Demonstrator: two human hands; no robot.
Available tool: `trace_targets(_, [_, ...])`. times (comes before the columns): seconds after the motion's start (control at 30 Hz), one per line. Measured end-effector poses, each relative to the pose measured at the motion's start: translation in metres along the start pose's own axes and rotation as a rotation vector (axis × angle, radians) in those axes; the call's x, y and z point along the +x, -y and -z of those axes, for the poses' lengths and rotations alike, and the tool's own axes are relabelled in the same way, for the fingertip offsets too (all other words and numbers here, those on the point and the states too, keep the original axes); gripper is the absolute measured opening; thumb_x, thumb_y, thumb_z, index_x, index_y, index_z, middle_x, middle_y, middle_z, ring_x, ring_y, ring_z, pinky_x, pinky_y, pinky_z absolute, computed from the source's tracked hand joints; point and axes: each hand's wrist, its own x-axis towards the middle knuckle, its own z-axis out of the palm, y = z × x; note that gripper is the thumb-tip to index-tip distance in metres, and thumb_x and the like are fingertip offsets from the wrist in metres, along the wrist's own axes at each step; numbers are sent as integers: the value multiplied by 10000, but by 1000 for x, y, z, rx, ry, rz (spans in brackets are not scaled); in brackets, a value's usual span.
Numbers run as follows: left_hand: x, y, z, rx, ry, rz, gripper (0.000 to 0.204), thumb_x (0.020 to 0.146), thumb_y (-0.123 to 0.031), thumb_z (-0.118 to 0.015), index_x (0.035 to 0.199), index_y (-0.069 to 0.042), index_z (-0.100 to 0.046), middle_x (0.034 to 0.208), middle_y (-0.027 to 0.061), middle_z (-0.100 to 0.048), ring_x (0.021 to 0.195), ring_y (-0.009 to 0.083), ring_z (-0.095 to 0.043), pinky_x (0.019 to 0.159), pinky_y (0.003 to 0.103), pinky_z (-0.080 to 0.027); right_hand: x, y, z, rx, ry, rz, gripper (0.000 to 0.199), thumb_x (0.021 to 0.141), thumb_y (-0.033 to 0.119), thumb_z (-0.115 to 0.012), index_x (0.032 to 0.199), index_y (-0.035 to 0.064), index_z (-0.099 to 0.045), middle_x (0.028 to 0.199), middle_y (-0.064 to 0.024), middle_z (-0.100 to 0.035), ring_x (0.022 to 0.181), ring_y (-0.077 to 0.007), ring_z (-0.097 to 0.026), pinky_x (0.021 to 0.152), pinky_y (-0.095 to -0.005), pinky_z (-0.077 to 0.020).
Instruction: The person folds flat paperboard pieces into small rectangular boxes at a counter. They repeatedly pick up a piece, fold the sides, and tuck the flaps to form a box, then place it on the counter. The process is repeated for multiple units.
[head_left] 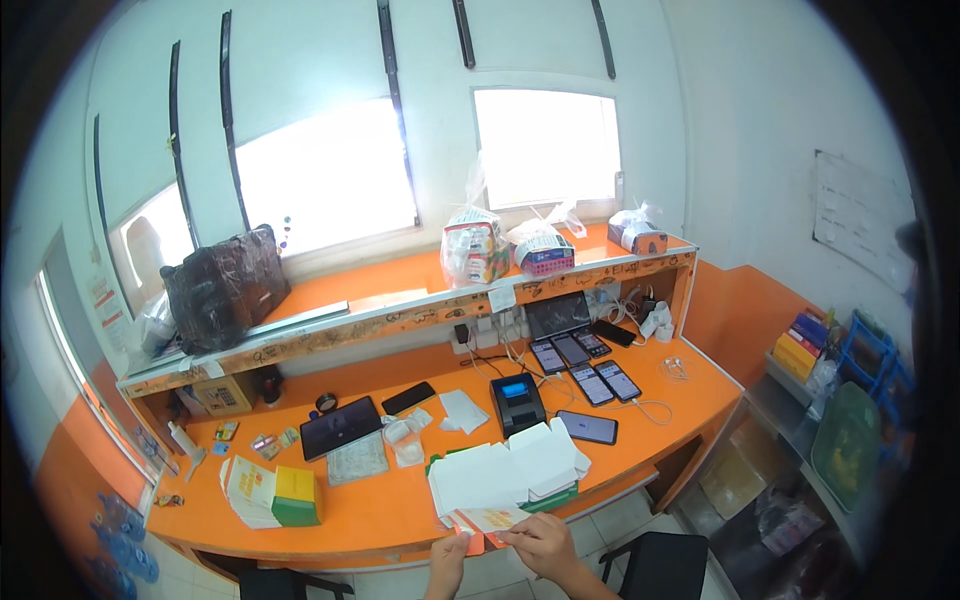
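Note:
Close to the desk's front edge, my left hand [447,563] pinches the orange-red end of a small printed carton [492,519], white with orange and yellow. The right hand [543,545] grips its other side, fingers bent around it. Whether the carton is flat or partly folded, I cannot tell. Just beyond my hands lies a pile of opened white cartons [485,483] with green edges. Farther left on the desk stands a group of yellow, green and white cartons [297,496].
Behind the pile sit a black receipt printer [517,403] and several phones [588,428] with cables. A dark tablet [341,428] lies left of centre on the orange desk [400,480]. Bagged goods [476,247] rest on the raised shelf; dark chairs [655,567] stand below.

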Motion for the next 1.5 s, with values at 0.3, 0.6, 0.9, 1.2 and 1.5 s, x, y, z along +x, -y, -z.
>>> trace_targets(0.3, [-1, -36, 5, -67, 104, 331, 287, 860, -13, -625, 1129, 58, -552, 943, 92, -666, 794, 158, -658, 694, 255, -564, 1, 0, 6, -16, 29, -5, 168, 724, 62, -705, 883, 112, -720, 764, -14, -615, 651, -176, -572, 539, -300, -446])
trace_targets(0.6, [-6, -55, -5, 901, 31, -112, 295, 839, -49, -642, 1124, -21, -569, 947, 140, -676, 806, 234, -658, 726, 343, -537, 1, 8, 4, 132, 31, -116, 112, 690, 54, -747, 793, 61, -704, 631, -41, -560, 539, -178, -536, 481, -297, -422])
trace_targets(0.9, [-19, -55, -44, 848, -98, -768, 109, 784, -37, -686, 888, -5, -685, 787, 149, -661, 740, 282, -648, 644, 343, -502, 3, 28, -16, 347, -175, -302, 103, 689, -6, -731, 772, 12, -673, 634, -59, -548, 533, -157, -541, 472, -275, -424])
trace_targets(1.2, [-20, -35, -41, 674, -31, -528, 155, 815, -86, -675, 945, -4, -698, 784, 157, -662, 668, 249, -640, 608, 309, -488, 6, 35, -7, 261, -215, -262, 70, 735, 41, -719, 700, 39, -658, 600, -75, -512, 495, -198, -495, 458, -303, -383])
trace_targets(1.5, [-25, -35, -22, 637, -143, -498, 195, 821, -111, -675, 998, -33, -705, 707, 165, -644, 572, 207, -596, 551, 307, -451, 16, 46, -25, 182, -121, -128, 74, 735, 32, -710, 713, 51, -642, 611, -99, -505, 530, -258, -505, 479, -355, -395])
